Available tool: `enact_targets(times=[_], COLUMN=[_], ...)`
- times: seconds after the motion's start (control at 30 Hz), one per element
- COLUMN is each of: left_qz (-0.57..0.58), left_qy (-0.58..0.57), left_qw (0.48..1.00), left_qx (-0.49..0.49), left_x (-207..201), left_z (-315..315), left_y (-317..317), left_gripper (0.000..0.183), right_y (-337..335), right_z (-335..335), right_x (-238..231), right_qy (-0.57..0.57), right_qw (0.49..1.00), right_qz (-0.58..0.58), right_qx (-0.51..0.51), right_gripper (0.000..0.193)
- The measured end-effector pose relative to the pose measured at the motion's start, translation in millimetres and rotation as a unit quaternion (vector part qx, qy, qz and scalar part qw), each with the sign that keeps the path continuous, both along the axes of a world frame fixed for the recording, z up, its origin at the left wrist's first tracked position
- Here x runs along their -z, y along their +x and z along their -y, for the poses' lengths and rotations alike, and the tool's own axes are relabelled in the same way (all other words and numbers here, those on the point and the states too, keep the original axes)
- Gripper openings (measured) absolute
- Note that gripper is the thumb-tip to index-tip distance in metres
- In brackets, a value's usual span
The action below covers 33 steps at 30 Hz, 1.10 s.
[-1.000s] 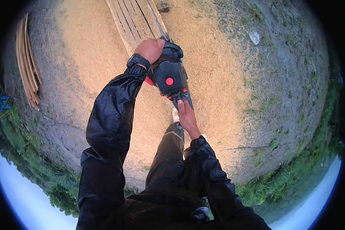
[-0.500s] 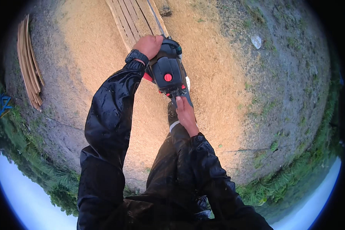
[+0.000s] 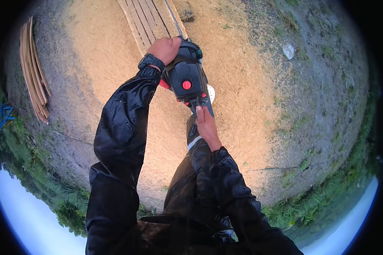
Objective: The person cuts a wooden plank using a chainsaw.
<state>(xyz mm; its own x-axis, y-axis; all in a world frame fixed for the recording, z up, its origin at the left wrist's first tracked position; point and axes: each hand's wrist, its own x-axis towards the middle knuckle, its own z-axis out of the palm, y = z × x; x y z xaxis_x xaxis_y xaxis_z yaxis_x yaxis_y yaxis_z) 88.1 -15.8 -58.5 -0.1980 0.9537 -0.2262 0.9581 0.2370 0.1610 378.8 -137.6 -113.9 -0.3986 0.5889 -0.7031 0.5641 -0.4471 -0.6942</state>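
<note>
Both my hands are on a black chainsaw (image 3: pixel 187 74) with red knobs and switches. My left hand (image 3: pixel 164 49), with a dark watch at the wrist, is closed round the front handle. My right hand (image 3: pixel 206 125) grips the rear handle, its thumb lying along the top. The narrow guide bar (image 3: pixel 173 18) points away from me and lies along the right part of sawn timber (image 3: pixel 147 21), which has several long parallel slits. How deep the bar sits in the wood I cannot tell.
Pale sawdust (image 3: pixel 238 106) covers the ground around my legs. At the far left lies a stack of long planks (image 3: pixel 33 72), with a blue frame (image 3: pixel 4 117) nearer me. A whitish scrap (image 3: pixel 288 51) lies on the right, and a dark lump (image 3: pixel 186 16) beside the timber.
The view has shifted slightly. A white round thing just right of the saw body shows more than before. My grip on the chainsaw is the same.
</note>
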Motion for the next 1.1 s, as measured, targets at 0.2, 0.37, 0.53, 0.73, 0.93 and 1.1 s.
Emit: enact_targets(times=[0.2, 0.37, 0.53, 0.73, 0.93, 1.1], left_qz=[0.061, 0.018, 0.001, -0.028, -0.005, 0.023], left_qy=[-0.028, -0.023, -0.009, -0.002, -0.006, -0.004], left_qw=[0.995, 0.999, 1.0, 1.0, 1.0, 0.999], left_qx=[-0.077, -0.031, -0.012, 0.007, -0.001, -0.036], left_x=[-7, 0, -8, -3, -7, -14], left_z=[-12, -17, -39, -49, -62, -78], left_y=[8, -10, -30, -43, -55, -75], left_gripper=[0.032, 0.032, 0.027, 0.023, 0.026, 0.029], right_y=[2, -11, -30, -43, -55, -76], right_z=[-3, -9, -37, -50, -60, -81], right_x=[9, 3, 0, -4, -9, -18], right_qy=[-0.005, -0.008, 0.0, 0.009, 0.001, 0.028], right_qw=[1.0, 0.999, 1.0, 1.0, 1.0, 1.0], right_qz=[-0.011, -0.027, -0.019, -0.016, -0.006, -0.011], right_qx=[0.025, 0.028, 0.011, -0.003, -0.002, -0.005], right_gripper=[0.051, 0.051, 0.051, 0.053, 0.053, 0.054])
